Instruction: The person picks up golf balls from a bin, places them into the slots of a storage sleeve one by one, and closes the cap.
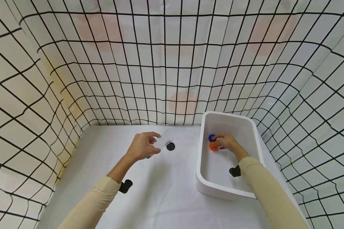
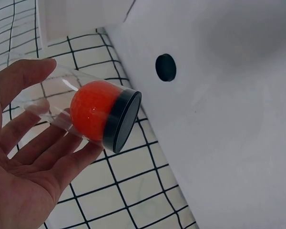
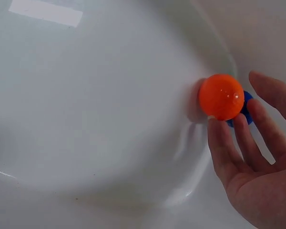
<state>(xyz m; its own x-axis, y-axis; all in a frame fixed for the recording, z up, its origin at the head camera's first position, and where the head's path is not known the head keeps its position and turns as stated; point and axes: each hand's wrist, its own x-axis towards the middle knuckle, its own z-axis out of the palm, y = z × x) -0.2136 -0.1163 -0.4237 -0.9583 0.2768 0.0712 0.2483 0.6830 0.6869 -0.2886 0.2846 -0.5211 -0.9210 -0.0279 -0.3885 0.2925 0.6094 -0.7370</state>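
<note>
My left hand [image 1: 144, 144] holds a clear plastic cylinder [image 2: 62, 83] tilted above the table, thumb on one side and fingers on the other. Inside it, an orange ball [image 2: 93, 107] lies against the black end cap [image 2: 124, 119]. Down in the white tub, my right hand [image 1: 225, 141] reaches to another orange ball [image 3: 221, 97] and a blue ball [image 3: 248, 109] beside it. Its fingers are spread, with fingertips at the two balls and the thumb apart from them. The blue ball is partly hidden behind the orange one.
A black disc [image 1: 170, 146] lies on the white table [image 1: 172, 190], near the left hand. The white tub [image 1: 200, 159] stands to the right. Black wire grid [image 1: 164, 66] rises at the back and along both sides.
</note>
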